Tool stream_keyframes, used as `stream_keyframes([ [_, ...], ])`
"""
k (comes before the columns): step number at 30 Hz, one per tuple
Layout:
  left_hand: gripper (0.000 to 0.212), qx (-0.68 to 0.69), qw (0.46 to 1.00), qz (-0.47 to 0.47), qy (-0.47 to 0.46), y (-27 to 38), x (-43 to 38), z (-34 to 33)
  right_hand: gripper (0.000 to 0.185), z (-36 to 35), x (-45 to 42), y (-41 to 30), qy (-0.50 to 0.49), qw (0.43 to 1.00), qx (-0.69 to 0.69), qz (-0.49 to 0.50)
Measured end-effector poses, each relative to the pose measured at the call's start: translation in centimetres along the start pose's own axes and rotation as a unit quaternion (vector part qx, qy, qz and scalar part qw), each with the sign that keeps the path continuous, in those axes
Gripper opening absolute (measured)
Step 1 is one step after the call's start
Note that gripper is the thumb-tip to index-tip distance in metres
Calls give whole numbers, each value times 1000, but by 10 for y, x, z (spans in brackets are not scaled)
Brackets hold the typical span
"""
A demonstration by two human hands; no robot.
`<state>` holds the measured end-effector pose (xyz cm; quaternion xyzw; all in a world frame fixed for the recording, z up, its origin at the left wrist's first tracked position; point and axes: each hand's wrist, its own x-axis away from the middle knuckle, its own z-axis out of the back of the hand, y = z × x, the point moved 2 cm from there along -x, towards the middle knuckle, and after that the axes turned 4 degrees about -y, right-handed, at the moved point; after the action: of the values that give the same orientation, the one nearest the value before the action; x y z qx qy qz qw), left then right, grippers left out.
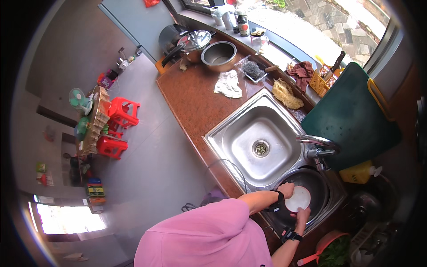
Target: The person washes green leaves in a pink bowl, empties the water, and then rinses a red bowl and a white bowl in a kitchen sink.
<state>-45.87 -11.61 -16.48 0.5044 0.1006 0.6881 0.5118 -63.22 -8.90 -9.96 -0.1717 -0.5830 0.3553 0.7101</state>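
Note:
Both hands are over a dark round pan (318, 190) that sits in the smaller right-hand basin of a steel double sink. Between them is a small white round dish (298, 199). My left hand (286, 191) grips the dish at its upper left edge. With its fingers on the lower rim, my right hand (302, 215) holds the same dish. Each wrist wears a black band. The larger steel basin (230, 133) beside them has a drain strainer (261, 149) with greenish bits in it. A chrome faucet (318, 147) stands behind the two basins.
A green cutting board (350, 116) leans behind the faucet, near a yellow bottle (357, 172). A loofah (286, 94), steel wool (252, 69), a white cloth (229, 84) and a pot (219, 55) lie along the counter. A red-handled colander (330, 242) with leafy greens is at lower right.

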Motion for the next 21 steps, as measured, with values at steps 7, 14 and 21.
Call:
stream_keyframes([
  [7,36,106,992,48,43,-4,16,-5,52,-30,47,-27,191,943,228,153],
  [14,21,29,999,-24,-25,-9,16,0,46,-21,5,11,276,878,293,260],
  [21,51,152,986,64,-21,-16,7,16,49,-35,-3,-11,249,885,347,186],
])
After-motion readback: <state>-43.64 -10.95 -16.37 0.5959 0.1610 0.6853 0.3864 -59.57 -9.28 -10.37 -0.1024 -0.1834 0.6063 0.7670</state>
